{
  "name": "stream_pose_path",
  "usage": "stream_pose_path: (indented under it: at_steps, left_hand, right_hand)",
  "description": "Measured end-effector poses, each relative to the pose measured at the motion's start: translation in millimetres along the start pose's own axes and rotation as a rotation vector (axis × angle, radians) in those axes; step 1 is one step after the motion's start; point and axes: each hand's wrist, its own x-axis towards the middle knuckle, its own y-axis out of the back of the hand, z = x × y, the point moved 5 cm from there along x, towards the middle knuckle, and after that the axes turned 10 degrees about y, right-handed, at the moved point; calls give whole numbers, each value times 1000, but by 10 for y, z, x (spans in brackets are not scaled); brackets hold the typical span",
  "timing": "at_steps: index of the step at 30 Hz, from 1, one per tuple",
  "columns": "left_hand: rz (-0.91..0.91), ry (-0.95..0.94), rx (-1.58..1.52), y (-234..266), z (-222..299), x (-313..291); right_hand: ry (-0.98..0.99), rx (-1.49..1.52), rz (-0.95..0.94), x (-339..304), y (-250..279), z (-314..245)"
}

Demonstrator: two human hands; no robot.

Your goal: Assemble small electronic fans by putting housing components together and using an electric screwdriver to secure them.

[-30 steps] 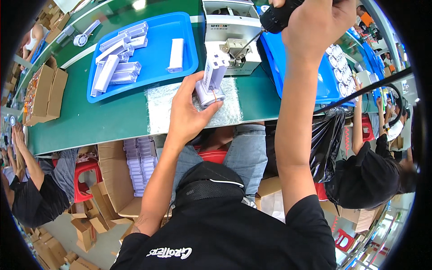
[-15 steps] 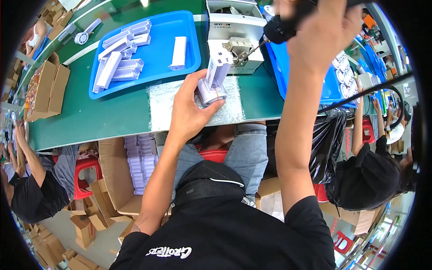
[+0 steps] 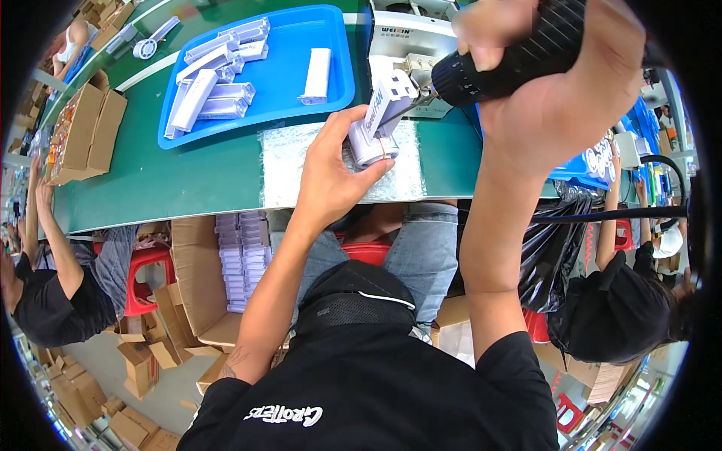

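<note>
The left hand (image 3: 331, 174) held a white housing (image 3: 387, 101) by its round lower end, the fingers (image 3: 347, 117) curved around that end's left side and the thumb closing from the near side, by the rim. The housing's long hollow part rose clear of this grip, pointing away from the person and leaning a little to the right. It stood above a sheet of bubble wrap (image 3: 282, 169) spread at the near edge of the green desk (image 3: 180, 180).

The right hand (image 3: 564, 113) was wrapped around a black power driver (image 3: 519, 68), its far fingers blurred. The driver's bit slanted down leftward to the housing's right side; whether its tip touched could not be told. A metal-fronted machine (image 3: 406, 49) stood just beyond the housing, and a blue tray (image 3: 286, 116) of similar white parts (image 3: 194, 103) lay to the left.
</note>
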Motion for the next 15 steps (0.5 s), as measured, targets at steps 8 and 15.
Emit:
stream_pose_path:
  at_steps: [8,15]
  left_hand:
    - [5,22,4,14,4,-12]
    - [-1,12,15,18,32,-6]
  right_hand:
    - [73,38,-53,-50,-5,111]
    - [39,52,-86,-38,-1,134]
